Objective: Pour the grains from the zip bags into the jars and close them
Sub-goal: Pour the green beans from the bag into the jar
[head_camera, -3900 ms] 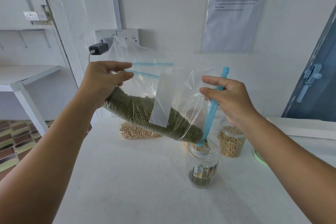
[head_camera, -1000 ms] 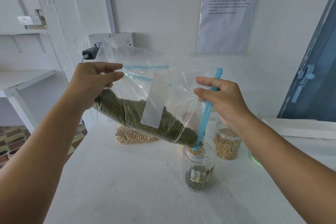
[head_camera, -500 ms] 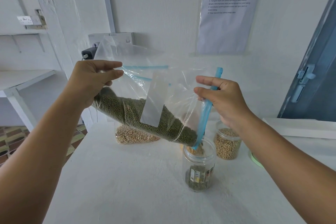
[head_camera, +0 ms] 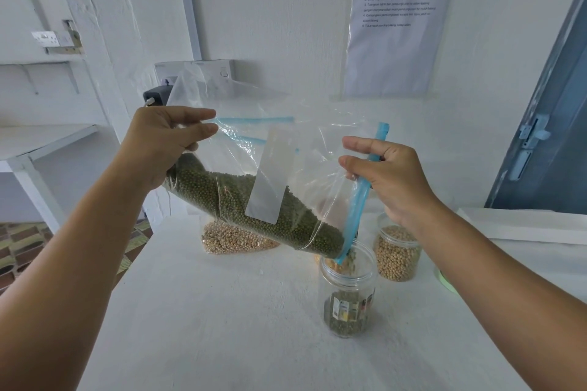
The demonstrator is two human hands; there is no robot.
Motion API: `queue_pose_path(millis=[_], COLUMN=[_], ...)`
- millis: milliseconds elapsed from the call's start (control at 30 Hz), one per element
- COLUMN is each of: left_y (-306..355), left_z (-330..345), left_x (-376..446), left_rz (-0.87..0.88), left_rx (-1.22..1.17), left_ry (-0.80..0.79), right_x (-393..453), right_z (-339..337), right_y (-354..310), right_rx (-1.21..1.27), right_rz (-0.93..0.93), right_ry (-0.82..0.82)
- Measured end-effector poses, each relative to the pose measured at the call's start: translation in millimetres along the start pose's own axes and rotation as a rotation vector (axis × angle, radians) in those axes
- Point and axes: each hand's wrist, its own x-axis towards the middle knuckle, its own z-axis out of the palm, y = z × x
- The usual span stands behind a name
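A clear zip bag of green mung beans (head_camera: 247, 203) hangs tilted down to the right above the table. My left hand (head_camera: 165, 143) grips its raised bottom end. My right hand (head_camera: 387, 174) pinches the blue zip strip at the mouth. The mouth's lower corner sits in the open clear jar (head_camera: 347, 292), which has a shallow layer of green beans at its bottom. Behind stands a second open jar of pale beans (head_camera: 397, 251). Another zip bag of pale grains (head_camera: 235, 238) lies on the table behind the held bag.
The white table (head_camera: 222, 327) runs to a white wall with a socket and black plug (head_camera: 155, 97). A pale green lid (head_camera: 444, 279) lies at the right, partly hidden by my right arm. A blue door is at the far right, a white shelf at the left.
The bag stays tilted over the jar and both hands keep their hold. The green layer in the jar has grown a little since the earliest frame.
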Motion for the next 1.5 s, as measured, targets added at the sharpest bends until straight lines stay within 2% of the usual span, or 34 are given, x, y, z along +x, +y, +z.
queue_pose_path(millis=[1500], left_y=[5.7], left_z=[-4.9], left_x=[4.2], left_rz=[0.025], left_rx=[-0.008], left_ry=[-0.002], right_x=[-1.5], right_z=[0.9], right_y=[-3.8], right_rx=[-0.005], right_rz=[0.002], right_ry=[0.009])
